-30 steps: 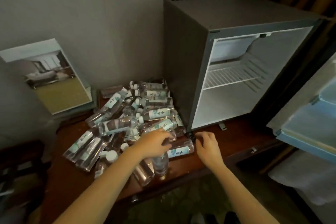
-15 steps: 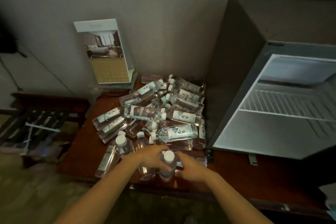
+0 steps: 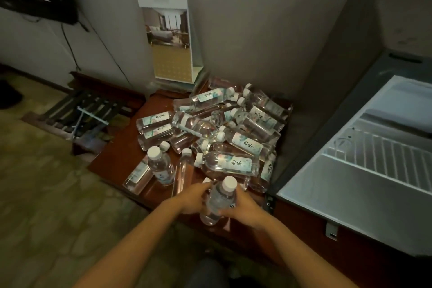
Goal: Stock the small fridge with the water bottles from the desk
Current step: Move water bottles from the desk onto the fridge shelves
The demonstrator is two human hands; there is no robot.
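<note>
A dark reddish wooden desk is set against the wall. A loose heap of clear, white-capped bottles is spread over its middle, most laid on their sides (how many lie underneath cannot be told). One bottle is stood upright at the heap's near left edge, with another laid flat just beside it. A leaflet stand is propped at the back, near the wall. The fridge is seated on the desk's right part, its door opened.
</note>
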